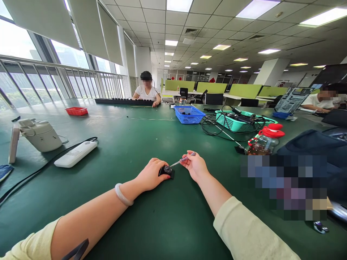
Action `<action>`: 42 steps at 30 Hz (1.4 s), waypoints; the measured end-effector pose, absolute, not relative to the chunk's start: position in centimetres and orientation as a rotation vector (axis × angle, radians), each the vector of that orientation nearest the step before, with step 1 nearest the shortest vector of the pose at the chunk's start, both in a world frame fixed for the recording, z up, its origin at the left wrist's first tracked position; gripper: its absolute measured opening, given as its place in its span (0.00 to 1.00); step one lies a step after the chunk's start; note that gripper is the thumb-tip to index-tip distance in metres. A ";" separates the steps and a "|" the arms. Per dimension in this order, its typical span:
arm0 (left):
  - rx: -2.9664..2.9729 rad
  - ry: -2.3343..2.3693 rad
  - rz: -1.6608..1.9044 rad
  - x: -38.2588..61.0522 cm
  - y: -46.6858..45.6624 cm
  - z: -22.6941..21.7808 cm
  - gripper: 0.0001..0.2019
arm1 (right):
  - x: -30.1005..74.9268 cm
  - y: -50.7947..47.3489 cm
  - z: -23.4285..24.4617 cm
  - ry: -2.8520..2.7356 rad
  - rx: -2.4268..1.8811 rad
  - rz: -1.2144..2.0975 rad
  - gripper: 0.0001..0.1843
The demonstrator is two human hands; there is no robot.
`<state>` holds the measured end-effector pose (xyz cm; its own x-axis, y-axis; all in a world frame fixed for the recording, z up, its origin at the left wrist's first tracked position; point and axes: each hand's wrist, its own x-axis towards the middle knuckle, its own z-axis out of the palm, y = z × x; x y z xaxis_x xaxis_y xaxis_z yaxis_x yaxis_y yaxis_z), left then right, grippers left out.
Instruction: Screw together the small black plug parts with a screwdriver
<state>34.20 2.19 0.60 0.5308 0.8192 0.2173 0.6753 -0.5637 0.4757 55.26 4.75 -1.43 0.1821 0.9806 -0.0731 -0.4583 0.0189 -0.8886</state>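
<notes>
On the green worktop [162,224], near centre: our left hand [151,176], grip clenched on small black block with metal fitting [166,171]; right hand [195,167], grip pinching slim clear-handled screwdriver [182,160]. We judge the tip could skid off if the block shifts. Screwdriver's long axis slants; tip points down-left onto the fitting.

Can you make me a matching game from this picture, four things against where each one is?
Things:
1 small black part
2 screwdriver
3 red tray
4 bracelet

Places:
A on the left wrist
B in the right hand
C under the fingers of the left hand
D far left on the green table

Pairs: 1-C, 2-B, 3-D, 4-A.
</notes>
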 end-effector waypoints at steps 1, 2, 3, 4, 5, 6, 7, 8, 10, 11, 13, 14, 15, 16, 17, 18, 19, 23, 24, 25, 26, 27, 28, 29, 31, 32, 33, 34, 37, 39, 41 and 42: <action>2.445 1.239 0.598 34.2 2.2 0.6 0.13 | 55.2 4.6 -1.3 -0.686 -0.965 1.283 0.12; 2.450 1.239 0.594 34.2 2.2 0.7 0.12 | 55.1 4.5 -1.1 -0.678 -0.971 1.291 0.12; 2.454 1.239 0.592 34.3 2.2 0.7 0.12 | 54.9 4.3 -1.0 -0.690 -0.976 1.294 0.12; 2.456 1.239 0.591 34.3 2.1 0.8 0.12 | 54.8 4.1 -0.8 -0.724 -0.980 1.293 0.13; 2.456 1.240 0.591 34.3 2.1 0.8 0.12 | 54.6 3.9 -0.7 -0.772 -0.983 1.288 0.14; 2.454 1.243 0.591 34.3 2.1 0.8 0.13 | 54.4 3.7 -0.6 -0.825 -0.984 1.283 0.15; 2.452 1.247 0.590 34.3 2.1 0.8 0.13 | 54.3 3.6 -0.4 -0.875 -0.982 1.279 0.17; 2.452 1.249 0.591 34.3 2.1 0.8 0.14 | 54.1 3.4 -0.2 -0.914 -0.976 1.276 0.19; 2.455 1.248 0.594 34.3 2.1 0.9 0.14 | 53.9 3.1 0.2 -0.954 -0.945 1.257 0.22; 2.457 1.246 0.593 34.3 2.1 0.9 0.14 | 53.9 3.0 0.4 -0.960 -0.918 1.230 0.23; 2.458 1.237 0.585 34.3 2.0 0.9 0.14 | 53.7 2.8 0.9 -0.966 -0.851 1.133 0.24; 2.457 1.230 0.580 34.2 2.0 0.9 0.15 | 53.7 2.6 1.1 -0.980 -0.821 1.069 0.24; 2.457 1.222 0.578 34.2 2.0 0.9 0.16 | 53.6 2.4 1.3 -1.007 -0.797 1.000 0.23; 2.456 1.211 0.584 34.2 2.0 0.9 0.17 | 53.5 2.2 1.5 -1.049 -0.783 0.930 0.23; 2.456 1.200 0.594 34.2 2.0 0.9 0.18 | 53.4 2.0 1.6 -1.107 -0.779 0.859 0.22; 2.455 1.192 0.607 34.1 2.0 0.8 0.19 | 53.3 1.7 1.7 -1.177 -0.784 0.787 0.22; 2.455 1.185 0.621 34.1 2.0 0.8 0.19 | 53.2 1.5 1.7 -1.253 -0.794 0.714 0.21; 2.464 1.171 0.650 34.0 2.1 0.6 0.19 | 52.8 0.5 1.7 -1.537 -0.828 0.452 0.17; 2.469 1.170 0.650 34.1 2.1 0.6 0.19 | 52.7 0.4 1.7 -1.595 -0.827 0.405 0.17; 2.472 1.168 0.648 34.1 2.1 0.6 0.18 | 52.6 0.3 1.7 -1.645 -0.825 0.364 0.17; 2.474 1.167 0.644 34.1 2.0 0.7 0.18 | 52.5 0.2 1.6 -1.687 -0.820 0.333 0.18; 2.473 1.167 0.638 34.1 2.0 0.8 0.18 | 52.5 0.2 1.6 -1.718 -0.818 0.309 0.18; 2.471 1.166 0.631 34.1 2.0 0.8 0.18 | 52.4 0.2 1.6 -1.741 -0.818 0.292 0.19; 2.467 1.166 0.625 34.1 1.9 0.9 0.18 | 52.4 0.2 1.6 -1.753 -0.821 0.282 0.19; 2.459 1.168 0.617 34.2 1.9 1.0 0.19 | 52.3 0.3 1.5 -1.748 -0.839 0.270 0.20; 2.456 1.169 0.611 34.1 1.8 1.0 0.20 | 52.3 0.3 1.5 -1.739 -0.852 0.265 0.20; 2.454 1.168 0.603 34.1 1.8 1.0 0.21 | 52.3 0.4 1.5 -1.731 -0.865 0.262 0.20; 2.451 1.169 0.595 34.1 1.8 1.0 0.21 | 52.3 0.4 1.5 -1.726 -0.876 0.260 0.20; 2.443 1.178 0.576 34.1 1.8 0.9 0.21 | 52.3 0.5 1.4 -1.739 -0.900 0.266 0.20; 2.447 1.191 0.574 34.1 1.8 0.9 0.20 | 52.2 0.6 1.3 -1.748 -0.909 0.286 0.20; 2.460 1.201 0.572 34.1 1.8 0.9 0.21 | 52.2 0.6 1.1 -1.752 -0.914 0.316 0.21; 2.468 1.204 0.570 34.1 1.8 0.9 0.21 | 52.2 0.7 1.1 -1.755 -0.914 0.331 0.22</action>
<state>34.10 1.84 0.89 0.5613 0.8016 0.2056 0.6671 -0.5853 0.4608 52.16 0.68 1.07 -0.1263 0.7162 0.6864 0.4173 0.6661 -0.6182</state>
